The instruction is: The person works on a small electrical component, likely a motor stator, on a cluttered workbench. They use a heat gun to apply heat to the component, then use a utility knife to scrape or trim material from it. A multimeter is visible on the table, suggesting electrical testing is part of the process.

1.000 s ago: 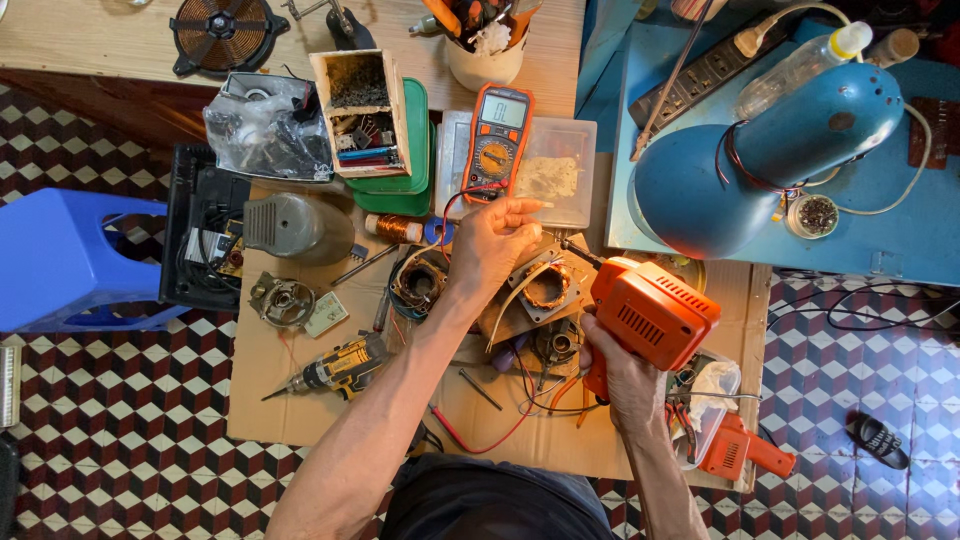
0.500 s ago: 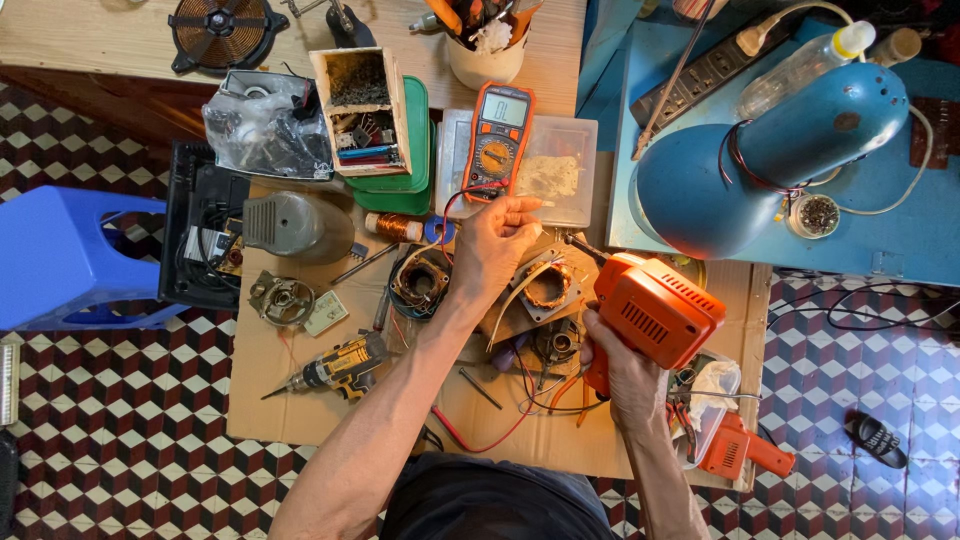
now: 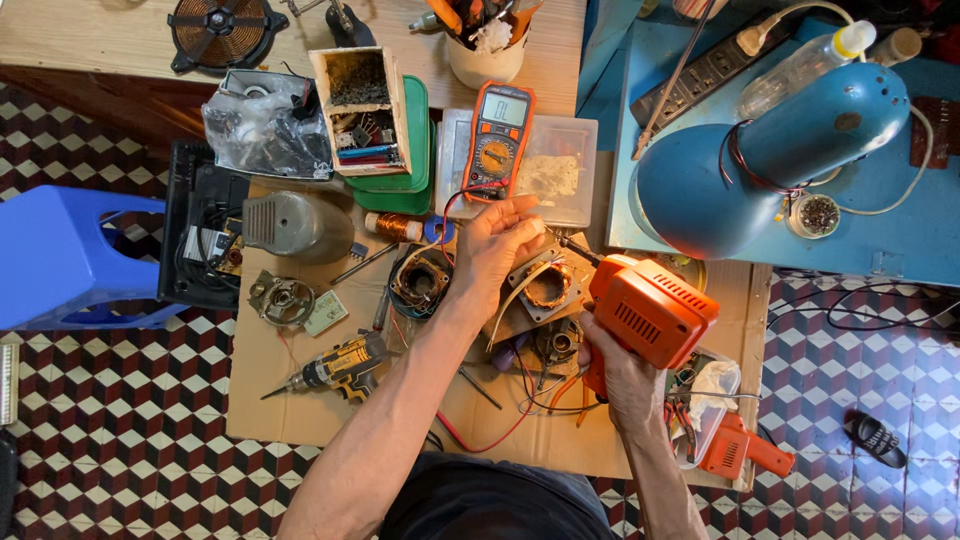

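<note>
My right hand grips the handle of an orange soldering gun. Its dark tip points left toward my left hand's fingertips. My left hand hovers over a motor stator with copper windings, fingers pinched together on what looks like a thin wire; the wire itself is hard to make out. An orange multimeter lies just beyond that hand, its red lead trailing down. A second round motor part sits to the left of my wrist.
A cardboard sheet covers the low table. On it lie a yellow cordless drill, a grey motor housing and loose wires. A blue desk lamp, a power strip, a box of parts and a blue stool surround it.
My left hand's fingertips have dropped slightly toward the soldering gun's tip. The right hand and the soldering gun have barely moved.
</note>
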